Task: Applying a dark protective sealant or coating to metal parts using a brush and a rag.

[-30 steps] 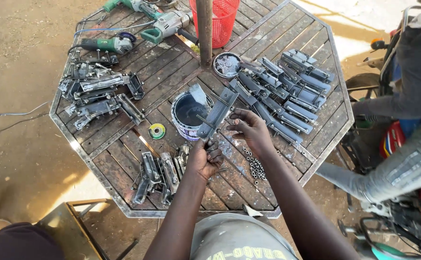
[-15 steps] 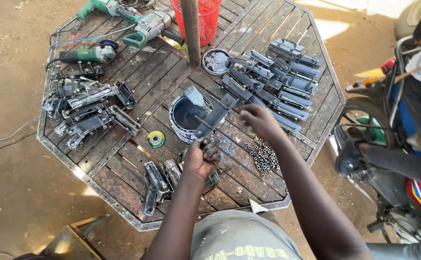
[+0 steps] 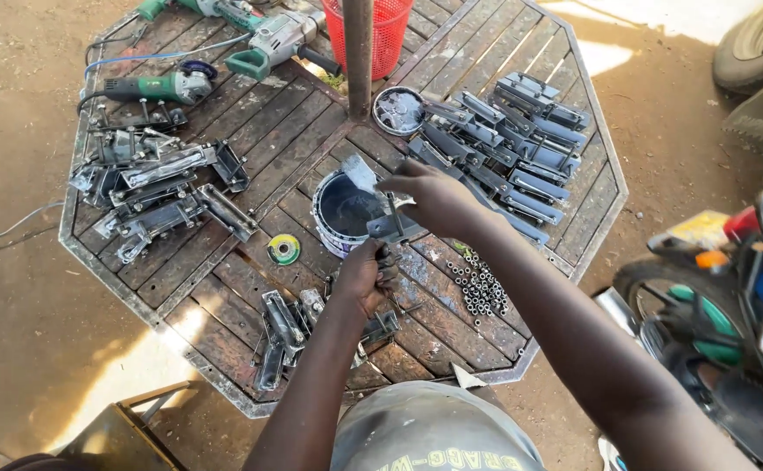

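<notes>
Two hands [image 3: 366, 277] gripping bracket [image 3: 396, 228], above can [image 3: 346, 212]

My left hand [image 3: 366, 279] is fisted, knuckles up, its forearm running in from six o'clock. My right hand [image 3: 434, 199] sits just beyond at one o'clock, fingers curled down, its arm stretching in from five o'clock.

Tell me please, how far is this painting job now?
Looks done: a row of dark brackets lies at the table's right. In hand: both hands, left and right, hold one bracket beside the paint can. Left: bare metal brackets piled left.
</notes>
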